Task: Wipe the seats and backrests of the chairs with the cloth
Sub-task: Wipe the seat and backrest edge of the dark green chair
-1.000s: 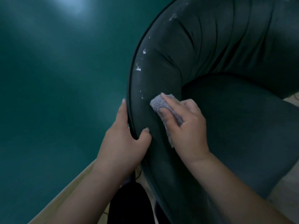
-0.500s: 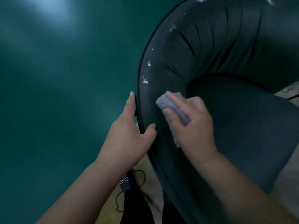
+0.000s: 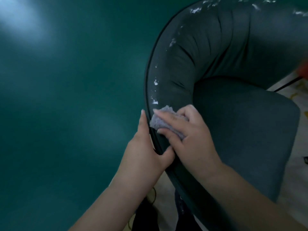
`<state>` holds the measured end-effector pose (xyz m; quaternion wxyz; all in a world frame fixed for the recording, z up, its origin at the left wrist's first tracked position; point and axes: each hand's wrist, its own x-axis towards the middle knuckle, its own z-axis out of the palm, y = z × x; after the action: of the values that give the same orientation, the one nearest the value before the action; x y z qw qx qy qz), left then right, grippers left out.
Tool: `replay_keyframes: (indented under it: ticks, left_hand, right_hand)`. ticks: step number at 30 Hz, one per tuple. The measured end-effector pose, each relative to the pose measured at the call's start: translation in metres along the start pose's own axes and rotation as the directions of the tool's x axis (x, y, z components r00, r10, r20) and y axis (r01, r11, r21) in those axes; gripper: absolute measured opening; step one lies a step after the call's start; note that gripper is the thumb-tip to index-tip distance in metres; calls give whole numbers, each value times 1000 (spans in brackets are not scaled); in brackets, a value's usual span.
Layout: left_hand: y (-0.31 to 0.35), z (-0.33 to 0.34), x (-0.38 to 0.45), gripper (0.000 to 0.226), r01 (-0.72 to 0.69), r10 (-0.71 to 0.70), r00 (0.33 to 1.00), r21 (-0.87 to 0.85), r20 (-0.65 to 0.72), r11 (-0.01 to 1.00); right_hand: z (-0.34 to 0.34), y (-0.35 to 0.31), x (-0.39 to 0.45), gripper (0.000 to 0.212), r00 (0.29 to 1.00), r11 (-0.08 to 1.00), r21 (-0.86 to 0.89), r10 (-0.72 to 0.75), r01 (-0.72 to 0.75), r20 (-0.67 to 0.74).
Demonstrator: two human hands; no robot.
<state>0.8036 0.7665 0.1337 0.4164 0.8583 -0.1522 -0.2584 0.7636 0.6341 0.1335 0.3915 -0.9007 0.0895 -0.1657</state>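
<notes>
From the head camera, the right hand [image 3: 191,139] pressed a crumpled grey cloth [image 3: 162,120] against the curved rim of the dark green chair [image 3: 233,114], its fingers curled over the cloth. The left hand [image 3: 146,150] gripped the chair's outer edge just beside it, thumb on the inner face and fingers hidden behind the rim. White flecks [image 3: 155,83] dotted the backrest above the cloth. A green floor [image 3: 66,97] filled the left side. A thin dark chair leg [image 3: 286,85] crossed pale flooring [image 3: 296,164] at right.
</notes>
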Motion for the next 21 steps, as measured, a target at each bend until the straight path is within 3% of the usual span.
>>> replay_keyframes:
  ticks: [5, 10, 17, 21]
  left_hand:
    - [-6, 5, 4, 108, -21, 21, 1000, -22, 3, 1000]
    - [-9, 3, 3, 107, -28, 28, 1000, -52, 4, 998]
    - [-6, -10, 29, 91, -54, 51, 996, -39, -75, 998]
    - [2, -23, 52, 93, -54, 54, 996, -2, -67, 999]
  right_hand:
    - [10, 11, 50, 38, 993, 998, -33, 56, -59, -102]
    - [1, 10, 15, 40, 997, 997, -21, -80, 80, -3]
    - [9, 17, 102, 35, 999, 998, -63, 12, -15, -44]
    - [1, 19, 66, 36, 999, 999, -43, -21, 19, -32]
